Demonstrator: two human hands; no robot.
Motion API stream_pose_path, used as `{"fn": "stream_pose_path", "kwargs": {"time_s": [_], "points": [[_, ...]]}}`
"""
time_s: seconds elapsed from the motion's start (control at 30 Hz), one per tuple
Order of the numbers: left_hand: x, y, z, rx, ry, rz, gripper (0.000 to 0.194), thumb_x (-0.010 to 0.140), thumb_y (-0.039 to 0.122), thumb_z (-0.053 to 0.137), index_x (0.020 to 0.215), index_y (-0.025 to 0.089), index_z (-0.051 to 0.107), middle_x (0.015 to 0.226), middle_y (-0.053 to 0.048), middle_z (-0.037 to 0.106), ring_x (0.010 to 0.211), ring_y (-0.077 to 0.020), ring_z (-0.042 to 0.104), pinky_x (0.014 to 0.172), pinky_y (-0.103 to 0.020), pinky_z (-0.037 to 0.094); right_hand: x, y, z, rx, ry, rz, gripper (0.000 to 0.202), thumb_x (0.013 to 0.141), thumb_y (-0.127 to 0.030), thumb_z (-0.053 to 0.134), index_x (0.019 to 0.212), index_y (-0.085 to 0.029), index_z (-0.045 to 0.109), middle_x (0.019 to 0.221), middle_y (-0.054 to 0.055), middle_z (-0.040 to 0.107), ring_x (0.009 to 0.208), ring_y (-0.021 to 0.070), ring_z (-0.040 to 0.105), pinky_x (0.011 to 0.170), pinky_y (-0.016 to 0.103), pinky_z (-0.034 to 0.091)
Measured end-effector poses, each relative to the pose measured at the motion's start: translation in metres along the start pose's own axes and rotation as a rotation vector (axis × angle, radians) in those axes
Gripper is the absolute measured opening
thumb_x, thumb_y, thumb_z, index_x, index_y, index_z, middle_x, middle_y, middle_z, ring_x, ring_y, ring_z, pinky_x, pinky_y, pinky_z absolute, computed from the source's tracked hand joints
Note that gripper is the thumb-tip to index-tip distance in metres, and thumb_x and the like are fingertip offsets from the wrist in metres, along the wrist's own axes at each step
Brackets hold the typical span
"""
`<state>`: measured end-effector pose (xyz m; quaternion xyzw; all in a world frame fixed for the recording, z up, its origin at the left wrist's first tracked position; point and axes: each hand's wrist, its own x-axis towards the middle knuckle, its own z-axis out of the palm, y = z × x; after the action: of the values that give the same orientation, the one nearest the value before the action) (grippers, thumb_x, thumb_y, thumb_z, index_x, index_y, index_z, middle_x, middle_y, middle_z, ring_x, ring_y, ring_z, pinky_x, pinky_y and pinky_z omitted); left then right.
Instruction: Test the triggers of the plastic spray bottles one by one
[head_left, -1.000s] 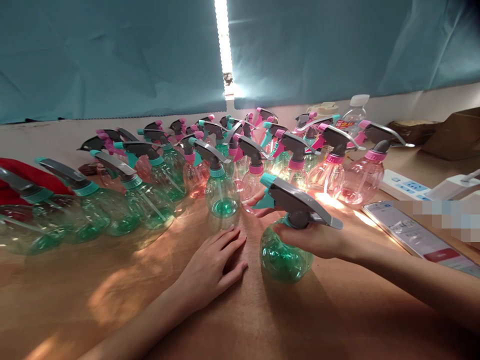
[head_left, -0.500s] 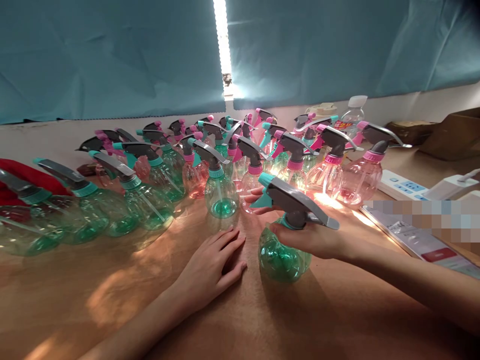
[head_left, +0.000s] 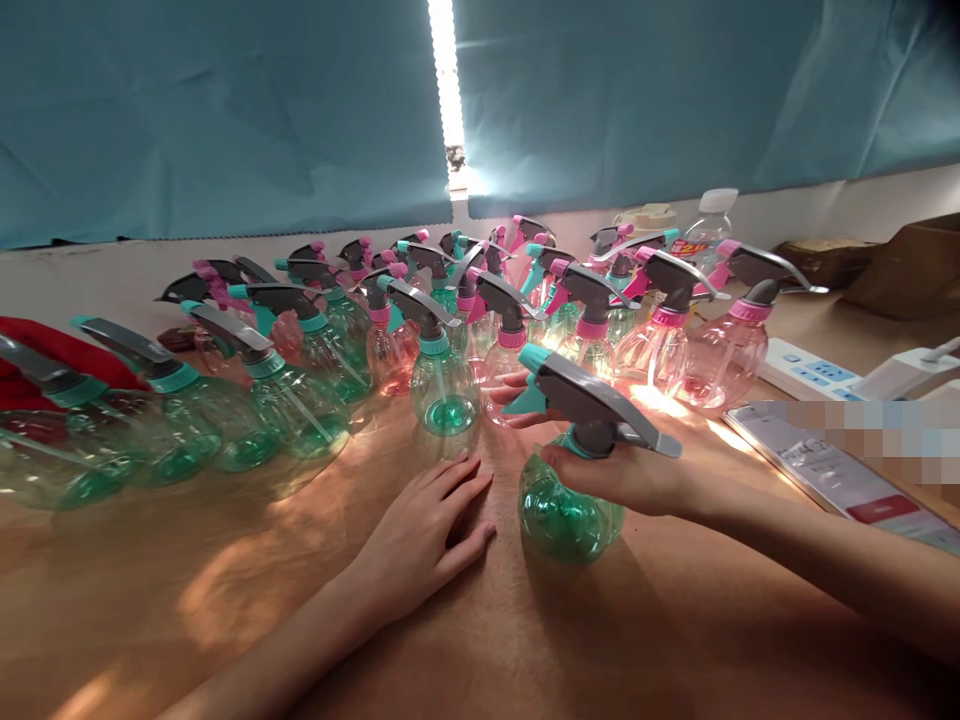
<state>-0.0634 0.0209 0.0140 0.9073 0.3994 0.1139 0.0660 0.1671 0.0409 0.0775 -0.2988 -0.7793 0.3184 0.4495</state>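
A green spray bottle with a grey and turquoise trigger head stands upright on the wooden table. My right hand is wrapped round its neck, thumb on the near side and fingers reaching behind toward the turquoise trigger. Part of those fingers is hidden by the bottle. My left hand lies flat on the tabletop just left of this bottle, fingers stretched out, holding nothing. Another green spray bottle stands right beyond the left fingertips. Close behind my right fingers is a pink spray bottle.
Several green and pink spray bottles crowd the back and the left, including a green one. On the right lie a phone and a white power strip with a plugged-in charger. A clear bottle stands behind; red cloth is at far left.
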Motion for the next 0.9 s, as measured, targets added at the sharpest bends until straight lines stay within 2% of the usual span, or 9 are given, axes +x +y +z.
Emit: {"fn": "stream_pose_path", "kwargs": {"time_s": [0.3,0.5,0.63,0.7,0.8,0.9], "points": [[-0.001,0.0,0.001,-0.013,0.014,-0.001,0.047,0.096,0.038,0.051,0.139,0.018,0.05,0.146,-0.011,0.048,0.135,-0.0292,0.042,0.109,-0.049,0.037,-0.004,0.009,0.001,0.086,0.006,0.053,0.048,0.074,-0.01,0.053,0.119,-0.023,0.058,0.126,0.007,0.064,0.09,0.0178,0.071,0.076,0.032,0.061],[0.0,0.0,0.0,0.004,-0.008,-0.003,0.047,0.096,0.037,0.05,0.138,0.015,0.051,0.145,-0.013,0.048,0.135,-0.0294,0.041,0.109,-0.05,0.038,-0.005,0.013,0.001,0.096,-0.008,0.041,0.049,0.074,-0.006,0.053,0.12,-0.024,0.056,0.128,0.006,0.063,0.09,0.0161,0.071,0.08,0.031,0.061],[0.0,0.0,-0.001,0.009,-0.015,-0.004,0.047,0.096,0.037,0.05,0.138,0.014,0.051,0.146,-0.013,0.047,0.136,-0.0295,0.041,0.109,-0.049,0.037,-0.002,0.009,0.001,0.057,0.018,-0.003,0.036,0.075,-0.009,0.053,0.107,-0.023,0.061,0.119,0.006,0.067,0.101,0.0201,0.068,0.084,0.035,0.058],[-0.001,-0.001,-0.001,0.006,-0.009,-0.004,0.047,0.096,0.037,0.05,0.138,0.015,0.051,0.146,-0.013,0.047,0.136,-0.0297,0.041,0.109,-0.049,0.037,0.0,0.005,0.001,0.04,0.02,-0.018,0.033,0.075,-0.011,0.051,0.103,-0.024,0.063,0.11,0.005,0.07,0.099,0.0214,0.068,0.081,0.037,0.058],[-0.001,-0.001,0.0,-0.006,0.006,0.001,0.047,0.096,0.038,0.051,0.139,0.017,0.05,0.146,-0.012,0.048,0.135,-0.0294,0.042,0.109,-0.049,0.038,0.002,0.0,0.002,0.021,0.016,-0.002,0.044,0.073,-0.012,0.048,0.112,-0.026,0.062,0.1,0.004,0.072,0.085,0.0206,0.07,0.071,0.036,0.059],[-0.001,0.0,0.001,-0.011,0.013,0.003,0.047,0.096,0.037,0.051,0.138,0.017,0.05,0.145,-0.012,0.048,0.135,-0.0295,0.042,0.108,-0.049,0.038,0.001,-0.001,0.001,0.0,0.026,0.01,0.053,0.071,-0.012,0.047,0.12,-0.027,0.059,0.097,0.004,0.072,0.084,0.0211,0.07,0.072,0.037,0.06]]}}
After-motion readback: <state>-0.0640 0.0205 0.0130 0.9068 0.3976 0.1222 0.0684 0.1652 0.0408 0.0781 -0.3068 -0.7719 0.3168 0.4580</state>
